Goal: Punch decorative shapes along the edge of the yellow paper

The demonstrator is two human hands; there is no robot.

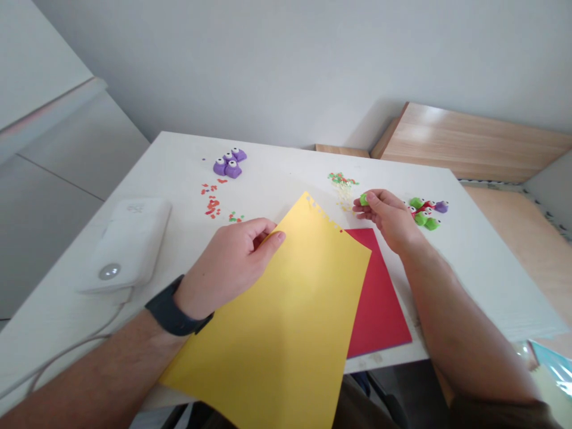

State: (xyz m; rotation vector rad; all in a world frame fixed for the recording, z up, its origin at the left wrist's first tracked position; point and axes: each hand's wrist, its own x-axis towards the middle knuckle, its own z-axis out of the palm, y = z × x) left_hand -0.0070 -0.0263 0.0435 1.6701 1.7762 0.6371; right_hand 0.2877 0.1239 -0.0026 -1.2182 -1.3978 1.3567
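My left hand (232, 256) grips the left edge of a yellow paper sheet (286, 322), thumb on top, and lifts it above the white table (277, 179). The sheet's far edge shows a row of small punched notches. My right hand (386, 217) pinches a small green paper punch (364, 199) just beyond the sheet's far corner. A red sheet (379, 298) lies flat under the yellow one, to the right.
Three purple punches (229, 163) sit at the far left of the table, green and purple punches (426, 213) beside my right hand. Red, green and yellow paper bits (342, 185) are scattered about. A white device (129, 241) with a cable lies left. Wooden boards (469, 140) lean behind.
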